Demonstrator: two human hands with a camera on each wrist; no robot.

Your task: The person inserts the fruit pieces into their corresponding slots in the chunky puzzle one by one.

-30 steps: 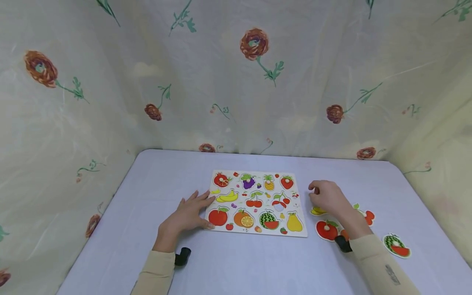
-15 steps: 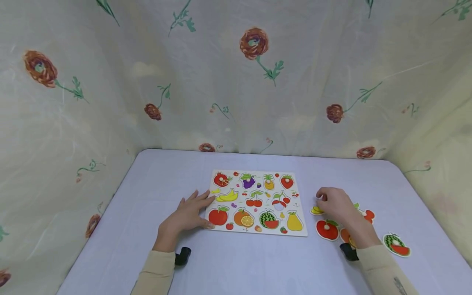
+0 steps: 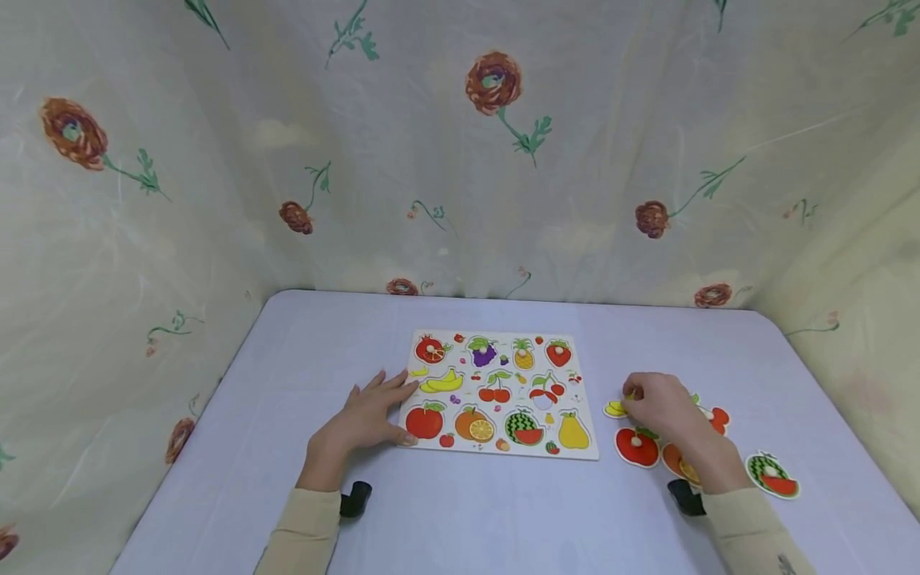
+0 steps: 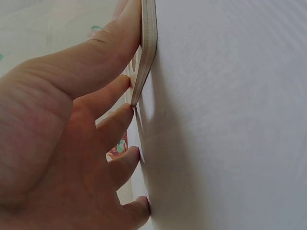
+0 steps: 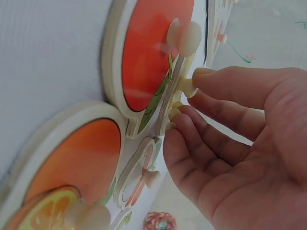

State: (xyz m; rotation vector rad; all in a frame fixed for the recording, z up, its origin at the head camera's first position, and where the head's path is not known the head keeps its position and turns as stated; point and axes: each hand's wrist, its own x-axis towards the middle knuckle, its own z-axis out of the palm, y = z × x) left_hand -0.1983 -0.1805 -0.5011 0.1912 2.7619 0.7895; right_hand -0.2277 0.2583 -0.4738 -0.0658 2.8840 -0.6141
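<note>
A white fruit puzzle board (image 3: 517, 399) lies on the table. My left hand (image 3: 362, 415) rests at its left edge with fingers spread, thumb along the near corner. In the left wrist view, the thumb (image 4: 96, 57) lies against the board's edge. To the right of the board, my right hand (image 3: 661, 407) is over the yellow banana puzzle piece (image 3: 614, 409). The right wrist view shows thumb and index finger pinching its small knob (image 5: 188, 88), with the other fingers at the piece's edge. The hand hides part of the piece.
Around the right hand lie an apple piece (image 3: 636, 447), an orange piece (image 3: 676, 461), a red fruit piece (image 3: 719, 419) and a watermelon piece (image 3: 772, 477). Knobs stand up on the board's top row. A flowered curtain (image 3: 460, 160) hangs behind the table.
My right hand has moved right and slightly nearer, from beside the board to the banana piece, and its fingers have closed on the knob. The left hand has stayed in place.
</note>
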